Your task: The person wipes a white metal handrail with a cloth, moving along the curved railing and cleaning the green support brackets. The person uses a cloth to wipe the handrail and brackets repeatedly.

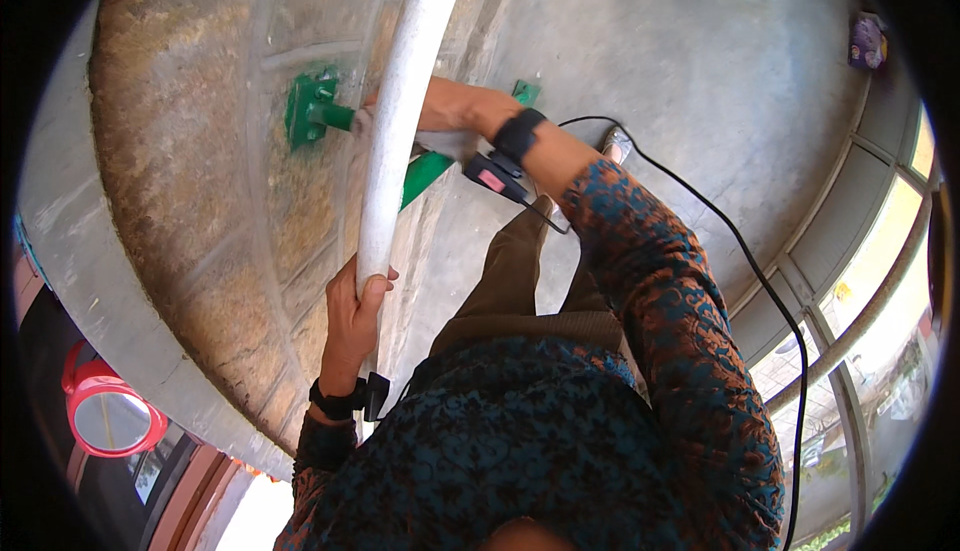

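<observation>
My left hand (354, 311) grips a pale, whitish pipe (411, 70) that runs upward in front of me, its thumb lying over the pipe. Beyond the pipe is my right hand (439, 104), partly hidden by it and blurred, with a greyish thing, perhaps a cloth (450, 143), beneath or in it. The fingers reach towards a green metal stub, which juts from a green wall bracket (306, 112) with a bolt. A green tube (427, 176) slants behind the pipe. Straps are around both wrists, and a black device (493, 176) with a cable hangs by the right one.
A stone wall (187, 100) with mortar joints stands at left under a concrete ledge (90, 273). A black cable (720, 213) loops at right above the concrete floor (637, 48). A red-framed round mirror (112, 420) is at lower left, a purple package (868, 42) at upper right.
</observation>
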The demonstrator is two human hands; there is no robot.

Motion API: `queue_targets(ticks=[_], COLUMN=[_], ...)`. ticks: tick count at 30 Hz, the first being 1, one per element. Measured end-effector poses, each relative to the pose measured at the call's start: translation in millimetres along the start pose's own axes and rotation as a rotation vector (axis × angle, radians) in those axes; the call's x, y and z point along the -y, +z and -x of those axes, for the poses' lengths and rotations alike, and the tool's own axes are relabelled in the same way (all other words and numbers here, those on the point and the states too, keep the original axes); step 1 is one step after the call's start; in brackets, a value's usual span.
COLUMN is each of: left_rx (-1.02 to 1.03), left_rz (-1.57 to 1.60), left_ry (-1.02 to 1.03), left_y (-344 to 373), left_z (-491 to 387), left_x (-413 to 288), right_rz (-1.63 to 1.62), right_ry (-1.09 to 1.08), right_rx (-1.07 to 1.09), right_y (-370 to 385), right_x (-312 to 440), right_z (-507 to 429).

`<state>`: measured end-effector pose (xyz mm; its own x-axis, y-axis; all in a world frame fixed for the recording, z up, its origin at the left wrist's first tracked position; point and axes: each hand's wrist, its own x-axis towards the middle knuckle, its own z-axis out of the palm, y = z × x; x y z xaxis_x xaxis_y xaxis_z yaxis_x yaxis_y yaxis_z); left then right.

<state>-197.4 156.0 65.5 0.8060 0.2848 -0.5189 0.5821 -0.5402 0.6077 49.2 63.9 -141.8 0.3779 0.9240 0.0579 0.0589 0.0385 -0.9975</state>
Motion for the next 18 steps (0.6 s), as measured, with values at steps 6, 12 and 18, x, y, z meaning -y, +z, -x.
queue_targets(ticks=[6,12,18], left_rx=[0.002,0.006,0.001], left_rz=[0.045,0.063,0.068], left_ry=[0.029,0.045,0.045], left_y=[2,3,4], left_z=[0,2,1], left_x=[0,6,9], right_rz=[-0.241,-0.696,-0.106], right_ry=[0.141,-0.018,-0.114], right_rx=[-0.187,-0.557,-0.796], right_y=[-9,52,103], right_x=[23,87,82], right_z=[83,134,114])
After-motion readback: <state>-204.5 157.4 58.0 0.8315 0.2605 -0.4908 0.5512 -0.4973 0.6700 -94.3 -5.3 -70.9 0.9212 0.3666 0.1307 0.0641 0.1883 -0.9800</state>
